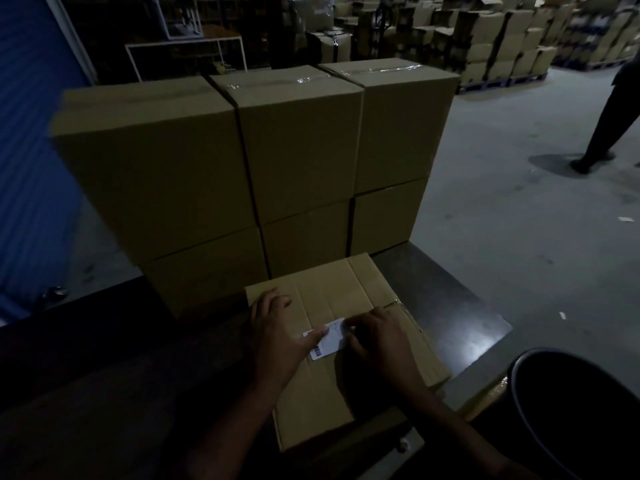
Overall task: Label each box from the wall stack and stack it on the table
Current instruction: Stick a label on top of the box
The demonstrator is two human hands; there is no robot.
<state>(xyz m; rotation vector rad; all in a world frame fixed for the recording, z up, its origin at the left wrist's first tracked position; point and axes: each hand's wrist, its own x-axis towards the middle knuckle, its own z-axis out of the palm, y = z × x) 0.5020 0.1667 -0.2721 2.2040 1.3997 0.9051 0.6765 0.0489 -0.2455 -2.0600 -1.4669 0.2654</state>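
Fingers flat on label

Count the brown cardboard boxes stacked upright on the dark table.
6: top row left, middle, right; bottom row left, middle, right. More may hide behind.

A brown cardboard box lies on the dark table, nearest the camera, its top face creased in long folds and its right edge taped; a small white label with a barcode at its lower left end lies tilted on that top face, near the middle; behind the box, touching its far edge, stands a stack of boxes of the same brown cardboard, three columns side by side and two high, their top seams closed with clear tape; the stack's near faces are plain and in shadow.
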